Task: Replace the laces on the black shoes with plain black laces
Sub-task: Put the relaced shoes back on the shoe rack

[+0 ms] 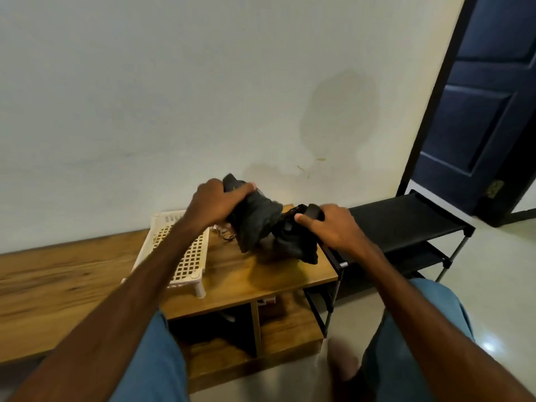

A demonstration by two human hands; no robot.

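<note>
In the middle of the frame the left hand (217, 203) grips one black shoe (255, 224) by its upper end, and the shoe is tilted above the wooden surface (232, 274). Just to its right, the right hand (333, 227) curls round the second shoe (295, 245), which sits low at the surface's right edge, close against the first. A speckled lace (225, 235) lies under the left hand, beside a white rack (188, 256).

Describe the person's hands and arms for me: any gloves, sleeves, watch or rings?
Both hands, left hand and right hand, are bare: no gloves, and no rings or watch that I can see. The left forearm and right forearm show no sleeves in frame. Blue legwear covers the thighs.
</note>
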